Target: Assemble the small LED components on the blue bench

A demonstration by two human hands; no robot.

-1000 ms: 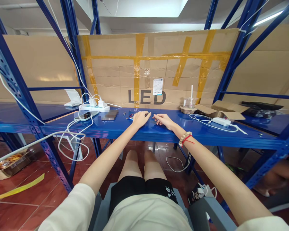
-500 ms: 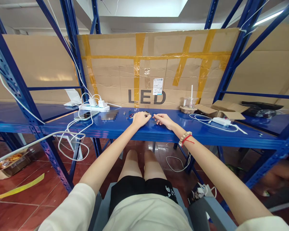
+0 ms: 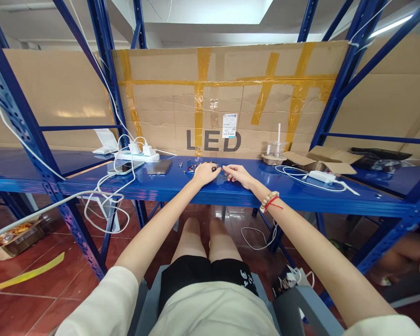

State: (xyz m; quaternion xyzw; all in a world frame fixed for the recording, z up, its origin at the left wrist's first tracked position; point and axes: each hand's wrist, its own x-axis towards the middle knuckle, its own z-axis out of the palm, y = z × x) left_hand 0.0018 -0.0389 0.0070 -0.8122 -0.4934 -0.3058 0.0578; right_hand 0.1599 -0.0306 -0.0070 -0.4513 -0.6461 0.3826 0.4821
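Over the middle of the blue table (image 3: 182,191) my left hand (image 3: 206,173) is closed around a small dark piece (image 3: 214,168), mostly hidden by the fingers. My right hand (image 3: 237,175) is just to its right, fingers curled with the tips close together. What those fingertips hold, if anything, is too small to make out. The two hands are a short gap apart. Beside my left hand lie small parts with red and blue colours (image 3: 190,169). A tiny metallic part (image 3: 181,164) is further left.
A white power strip (image 3: 136,157) with plugs and looped cables stands at the left, near a phone (image 3: 126,168). To the right are a plastic cup with a straw (image 3: 276,149), an open cardboard box (image 3: 322,158) and a white adapter (image 3: 322,176). Taped cardboard (image 3: 168,107) closes off the back.
My left hand has turned very slightly, showing a little more of the dark piece. My right hand stays almost in place.
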